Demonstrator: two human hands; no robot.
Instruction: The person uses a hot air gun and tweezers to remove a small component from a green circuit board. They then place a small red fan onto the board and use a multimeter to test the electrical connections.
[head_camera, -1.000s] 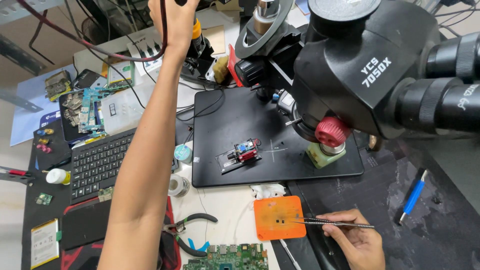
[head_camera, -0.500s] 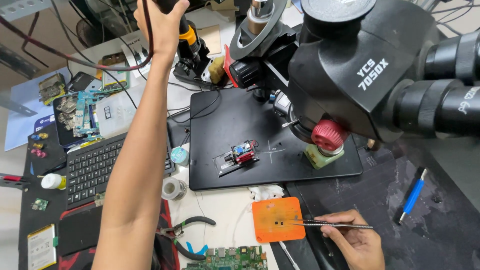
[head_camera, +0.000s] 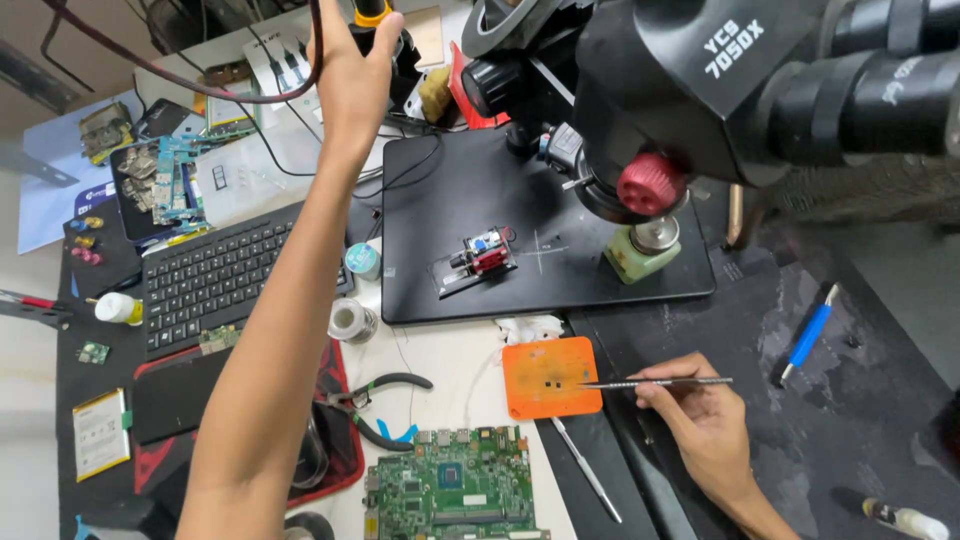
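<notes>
Orange silicone pad, square and flat, sits near the front edge of the bench, just below the front edge of the big black rectangular work mat. Only 1 view here, the head camera, so that's all I've got.

Right hand is pinching a pair of thin steel tweezers, fingers closed tight around the shaft, tips lying over the right part of the orange pad next to a couple of tiny dark specks, probably small chips. Too small to tell if the tips actually grip one.

Left hand is stretched way out to the back edge of the bench, fingers wrapped around a yellow-and-black handled tool with a dark red cable running off it. Looks like a soldering iron, and I can't tell whether it's seated in a stand.

My read: this is the fetch-the-tool step, with the tweezers parked over the part. Next move would call for bringing that tool across the black keyboard and the cables without snagging, while the tweezers stay dead steady on the pad.

Green circuit board lies at the front edge, black-handled pliers just to its left.
</notes>
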